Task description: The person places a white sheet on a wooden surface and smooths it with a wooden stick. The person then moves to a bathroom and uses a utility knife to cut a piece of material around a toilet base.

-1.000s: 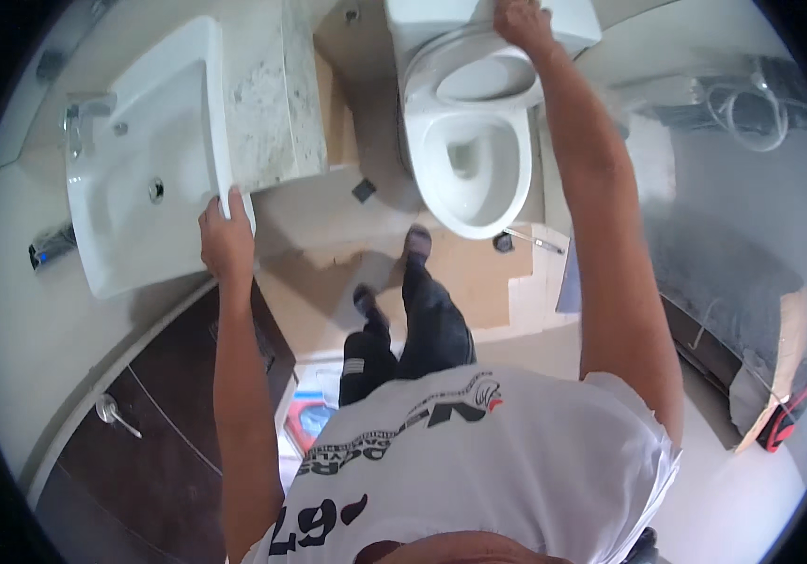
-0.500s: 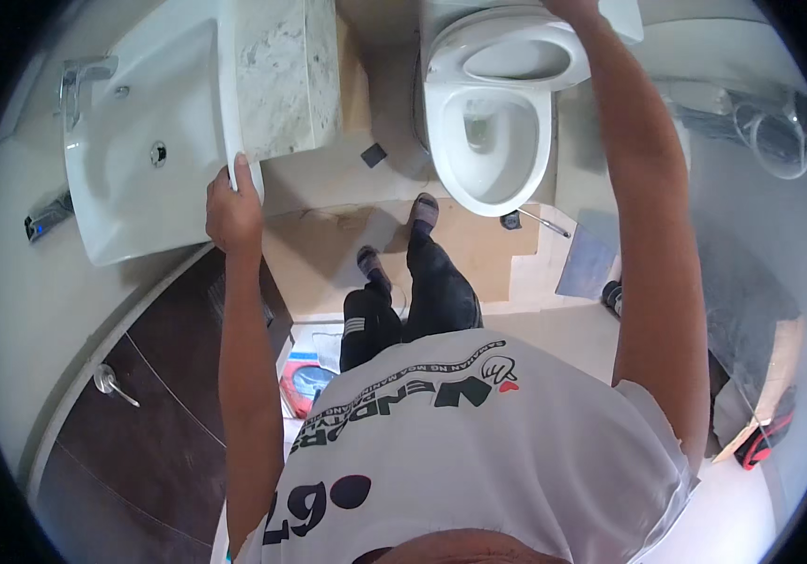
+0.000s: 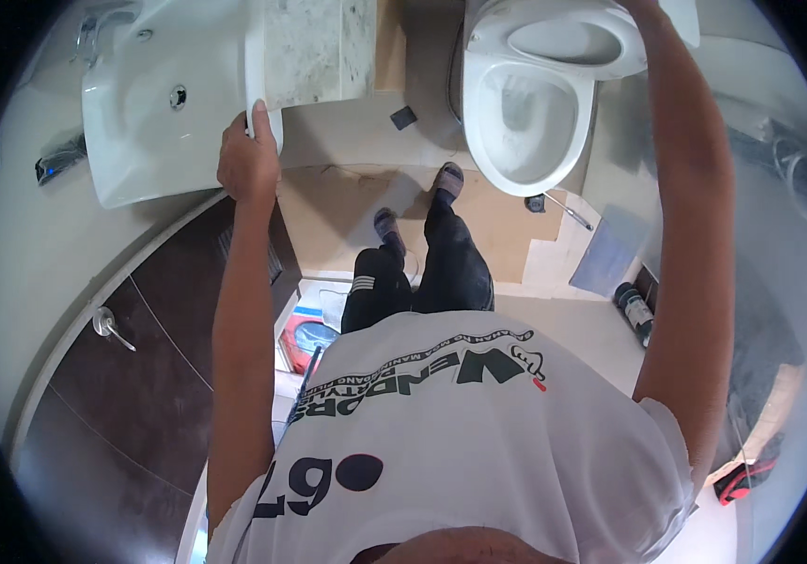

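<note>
My left hand (image 3: 251, 158) grips the front rim of a white washbasin (image 3: 206, 141) at the left, thumb on top and fingers curled beneath the edge. Beyond it, a marble-patterned slab or cabinet side (image 3: 314, 52) adjoins the basin. A white toilet (image 3: 568, 155) stands at the upper right with its lid raised, and whitish, streaked water (image 3: 521, 113) shows in the bowl. My right arm stretches up past the bowl's right side. At the top edge my right hand (image 3: 641, 4) is by the toilet tank (image 3: 681, 17), its fingers cut off by the picture's edge.
Brown cardboard (image 3: 328, 207) covers floor under my feet. A screwdriver-like tool (image 3: 572, 211) lies below the toilet, with a dark bottle (image 3: 634, 312) farther right. A dark door (image 3: 131, 376) stands at lower left. Clear plastic sheeting (image 3: 760, 160) hangs at right.
The view has shifted, so basin and toilet sit higher in it. Water in the bowl looks whiter and more stirred. My left hand keeps its grip on the rim; my right stays by the tank.
</note>
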The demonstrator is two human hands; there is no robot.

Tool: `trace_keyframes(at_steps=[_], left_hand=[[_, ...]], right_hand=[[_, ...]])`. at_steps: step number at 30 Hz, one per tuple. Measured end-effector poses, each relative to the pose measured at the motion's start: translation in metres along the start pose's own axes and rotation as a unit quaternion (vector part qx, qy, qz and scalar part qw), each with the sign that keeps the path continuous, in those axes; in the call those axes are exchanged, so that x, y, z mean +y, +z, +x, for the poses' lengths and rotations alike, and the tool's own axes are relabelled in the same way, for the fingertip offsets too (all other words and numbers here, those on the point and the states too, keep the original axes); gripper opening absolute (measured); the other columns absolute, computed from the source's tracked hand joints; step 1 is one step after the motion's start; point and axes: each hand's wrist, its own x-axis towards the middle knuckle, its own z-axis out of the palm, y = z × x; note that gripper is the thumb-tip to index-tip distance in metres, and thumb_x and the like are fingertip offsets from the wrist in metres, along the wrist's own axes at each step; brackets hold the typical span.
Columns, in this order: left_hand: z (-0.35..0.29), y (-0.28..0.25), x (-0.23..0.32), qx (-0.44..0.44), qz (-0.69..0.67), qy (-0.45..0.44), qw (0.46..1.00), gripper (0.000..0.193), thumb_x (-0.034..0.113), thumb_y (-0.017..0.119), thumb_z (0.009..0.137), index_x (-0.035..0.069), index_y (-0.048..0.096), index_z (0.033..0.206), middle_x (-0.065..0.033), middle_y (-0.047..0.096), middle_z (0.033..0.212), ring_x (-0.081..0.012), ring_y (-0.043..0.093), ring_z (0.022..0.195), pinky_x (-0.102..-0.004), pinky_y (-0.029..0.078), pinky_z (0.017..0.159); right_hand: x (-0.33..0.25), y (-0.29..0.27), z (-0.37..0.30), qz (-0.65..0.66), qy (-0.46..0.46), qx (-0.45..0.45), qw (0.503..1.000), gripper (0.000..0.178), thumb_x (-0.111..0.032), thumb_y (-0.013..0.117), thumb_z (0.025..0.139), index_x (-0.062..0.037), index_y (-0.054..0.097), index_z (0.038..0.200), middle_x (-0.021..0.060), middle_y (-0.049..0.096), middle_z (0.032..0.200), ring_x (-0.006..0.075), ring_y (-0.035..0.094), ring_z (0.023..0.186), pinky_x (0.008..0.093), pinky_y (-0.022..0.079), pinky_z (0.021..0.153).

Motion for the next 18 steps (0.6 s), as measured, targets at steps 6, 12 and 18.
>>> trace_keyframes(at_steps=[6, 12, 18], left_hand=[[0.005, 0.020, -0.019, 0.038, 0.038, 0.020, 0.998, 0.064, 0.061, 0.038, 0.094, 0.008, 0.065, 0.118, -0.0163, 0.064, 0.115, -0.0366, 0.062, 0.104, -0.0472, 0.048, 0.087], [0.014, 0.030, 0.007, -0.038, -0.041, 0.059, 0.997, 0.066, 0.061, 0.036, 0.094, 0.008, 0.061, 0.123, -0.0183, 0.062, 0.118, -0.0375, 0.059, 0.109, -0.0472, 0.045, 0.093], [0.011, 0.011, -0.017, 0.009, -0.113, 0.058, 0.992, 0.053, 0.046, 0.045, 0.095, 0.006, 0.054, 0.128, -0.0183, 0.060, 0.122, -0.0365, 0.052, 0.118, -0.0452, 0.037, 0.101]], right_hand=[[-0.003, 0.032, 0.017, -0.018, -0.033, 0.030, 0.999, 0.037, -0.018, 0.050, 0.086, -0.0173, 0.059, 0.122, 0.0116, 0.054, 0.124, 0.0416, 0.051, 0.111, 0.0535, 0.047, 0.093], [0.083, 0.058, 0.058, -0.014, -0.127, 0.129, 0.983, 0.043, -0.020, 0.051, 0.087, 0.0022, 0.054, 0.124, 0.0230, 0.045, 0.138, 0.0417, 0.045, 0.124, 0.0483, 0.041, 0.101], [-0.033, 0.061, -0.087, -0.024, -0.148, 0.325, 0.934, 0.032, -0.034, 0.056, 0.089, -0.0080, 0.064, 0.107, 0.0148, 0.062, 0.111, 0.0371, 0.058, 0.102, 0.0522, 0.044, 0.087]])
